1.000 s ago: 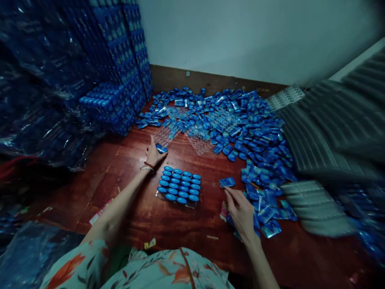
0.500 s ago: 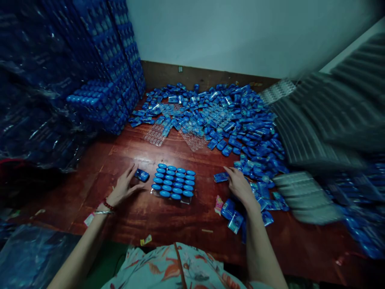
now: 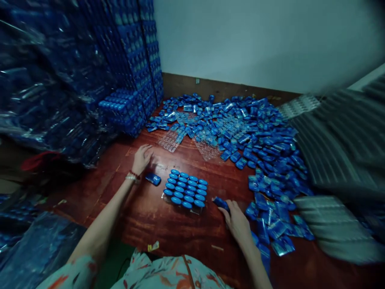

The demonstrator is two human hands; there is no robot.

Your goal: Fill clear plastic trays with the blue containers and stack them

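Blue oval-topped packs (image 3: 185, 188) stand in close rows on a clear plastic tray (image 3: 197, 210) in front of me. My left hand (image 3: 142, 159) is held over the wooden table (image 3: 141, 208), its fingers apart and holding nothing. Just below its fingers, a single blue pack (image 3: 153, 179) lies left of the rows. My right hand (image 3: 237, 220), right of the tray, has its thumb and fingers closed on a small blue packet (image 3: 221, 203). The grip partly covers this packet, and its print is too dark to read.
Many loose blue packets (image 3: 264, 132) are heaped at the back and right, with clear moulded trays (image 3: 170, 140) among them. Plastic-wrapped stacks of blue packs (image 3: 132, 60) rise at the left. Stacked grey trays (image 3: 339, 140) stand on the right. A yellow scrap (image 3: 153, 246) lies near the front edge.
My left hand has moved forward, away from the single pack. My right hand has drawn the small packet nearer to me and closer to the tray. The whole view has shifted.
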